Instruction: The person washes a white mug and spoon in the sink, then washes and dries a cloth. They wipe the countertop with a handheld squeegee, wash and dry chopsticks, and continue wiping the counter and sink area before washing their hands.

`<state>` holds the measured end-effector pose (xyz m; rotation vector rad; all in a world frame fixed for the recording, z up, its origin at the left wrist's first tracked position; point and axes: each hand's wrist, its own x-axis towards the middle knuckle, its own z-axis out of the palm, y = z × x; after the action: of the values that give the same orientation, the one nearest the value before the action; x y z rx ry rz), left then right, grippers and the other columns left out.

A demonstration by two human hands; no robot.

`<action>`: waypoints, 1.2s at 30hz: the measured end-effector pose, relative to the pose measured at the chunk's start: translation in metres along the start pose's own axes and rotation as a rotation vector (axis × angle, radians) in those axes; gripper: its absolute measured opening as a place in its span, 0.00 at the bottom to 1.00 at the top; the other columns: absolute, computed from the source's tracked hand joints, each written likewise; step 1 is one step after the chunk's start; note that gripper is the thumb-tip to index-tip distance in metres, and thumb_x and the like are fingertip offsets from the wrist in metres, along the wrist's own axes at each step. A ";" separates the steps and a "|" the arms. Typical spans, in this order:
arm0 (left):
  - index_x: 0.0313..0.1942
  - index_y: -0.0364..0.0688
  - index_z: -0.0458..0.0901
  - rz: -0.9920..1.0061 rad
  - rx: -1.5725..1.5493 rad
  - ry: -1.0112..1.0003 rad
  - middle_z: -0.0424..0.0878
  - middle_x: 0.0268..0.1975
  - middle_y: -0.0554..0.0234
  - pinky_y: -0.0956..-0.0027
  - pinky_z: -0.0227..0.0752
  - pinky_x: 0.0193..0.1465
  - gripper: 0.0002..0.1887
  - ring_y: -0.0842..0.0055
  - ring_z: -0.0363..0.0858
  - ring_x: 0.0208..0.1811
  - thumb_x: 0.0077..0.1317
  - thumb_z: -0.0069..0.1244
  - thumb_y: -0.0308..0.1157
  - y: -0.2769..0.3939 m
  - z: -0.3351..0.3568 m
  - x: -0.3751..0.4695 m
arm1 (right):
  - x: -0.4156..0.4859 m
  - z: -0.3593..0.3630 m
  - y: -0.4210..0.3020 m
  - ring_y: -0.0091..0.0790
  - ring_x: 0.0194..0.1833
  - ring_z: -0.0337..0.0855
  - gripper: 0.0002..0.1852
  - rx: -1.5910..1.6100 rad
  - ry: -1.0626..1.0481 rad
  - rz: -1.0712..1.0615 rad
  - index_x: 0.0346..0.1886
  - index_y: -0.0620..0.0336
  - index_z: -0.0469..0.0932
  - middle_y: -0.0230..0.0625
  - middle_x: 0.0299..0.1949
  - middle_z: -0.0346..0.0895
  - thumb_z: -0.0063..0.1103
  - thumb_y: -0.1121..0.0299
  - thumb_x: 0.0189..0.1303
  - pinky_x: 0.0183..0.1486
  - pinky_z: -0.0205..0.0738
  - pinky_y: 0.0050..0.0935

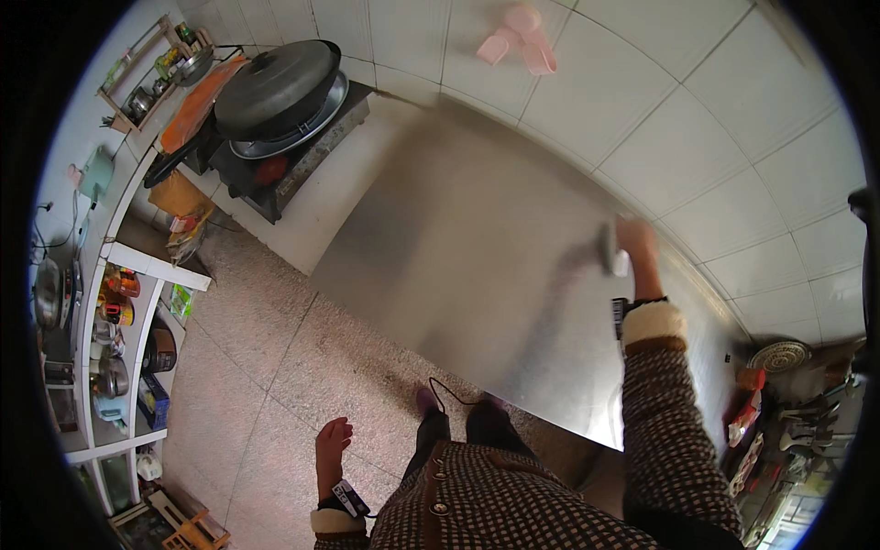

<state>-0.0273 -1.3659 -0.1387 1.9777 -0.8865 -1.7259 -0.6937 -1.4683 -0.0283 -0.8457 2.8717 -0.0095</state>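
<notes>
My right hand (636,237) reaches far across a stainless-steel countertop (467,254), close to the tiled wall. Its fingers grip a small white-and-grey handheld tool (612,251), too blurred to name exactly; the tool is at or just above the steel, and its contact side cannot be seen. A dull reflection of the hand and arm shows in the metal. Low beside my body, my left hand (335,433) hangs over the speckled floor (275,357) with loosely curled fingers and nothing in it.
A lidded black wok (275,93) sits on a gas stove (289,172) at the back left, its handle jutting out. Pink holders (522,41) hang on the tiled wall (619,103). White shelves (124,412) hold jars and pots at left. Kitchen items crowd the far right.
</notes>
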 end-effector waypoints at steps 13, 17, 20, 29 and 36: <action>0.54 0.37 0.74 -0.007 -0.017 0.000 0.80 0.43 0.60 0.71 0.70 0.47 0.22 0.75 0.77 0.45 0.67 0.46 0.43 0.007 0.019 -0.027 | -0.152 0.085 -0.329 0.41 0.41 0.84 0.13 0.057 -0.321 -0.793 0.36 0.54 0.84 0.40 0.36 0.83 0.54 0.59 0.57 0.40 0.77 0.37; 0.54 0.37 0.74 0.058 0.143 -0.092 0.79 0.44 0.61 0.70 0.70 0.51 0.22 0.75 0.77 0.46 0.69 0.44 0.44 0.030 0.042 -0.018 | -0.189 0.107 -0.309 0.38 0.40 0.84 0.11 0.417 -0.546 -0.762 0.34 0.53 0.84 0.38 0.34 0.83 0.56 0.61 0.54 0.40 0.78 0.36; 0.54 0.38 0.75 0.071 0.252 -0.201 0.79 0.44 0.62 0.70 0.70 0.51 0.21 0.76 0.77 0.45 0.70 0.43 0.44 0.051 0.064 0.003 | -0.155 0.119 -0.204 0.36 0.36 0.85 0.09 0.836 -0.727 -0.499 0.32 0.53 0.84 0.36 0.30 0.83 0.58 0.61 0.52 0.37 0.79 0.32; 0.50 0.40 0.76 0.205 0.573 -0.720 0.79 0.40 0.68 0.76 0.70 0.45 0.18 0.81 0.77 0.41 0.69 0.45 0.44 0.074 0.165 0.014 | -0.213 0.082 0.375 0.33 0.35 0.81 0.15 1.398 0.079 0.726 0.37 0.54 0.81 0.32 0.32 0.78 0.57 0.54 0.55 0.33 0.80 0.38; 0.48 0.31 0.76 0.394 0.759 -1.026 0.80 0.44 0.61 0.72 0.68 0.55 0.15 0.75 0.78 0.45 0.70 0.42 0.34 0.074 0.266 -0.081 | -0.338 0.034 0.557 0.35 0.34 0.83 0.20 0.792 0.290 1.146 0.32 0.56 0.83 0.37 0.33 0.82 0.50 0.50 0.60 0.39 0.76 0.32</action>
<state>-0.3068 -1.3327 -0.0788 0.9237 -2.3446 -2.3161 -0.7084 -0.8158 -0.0418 0.9761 2.7128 -1.0737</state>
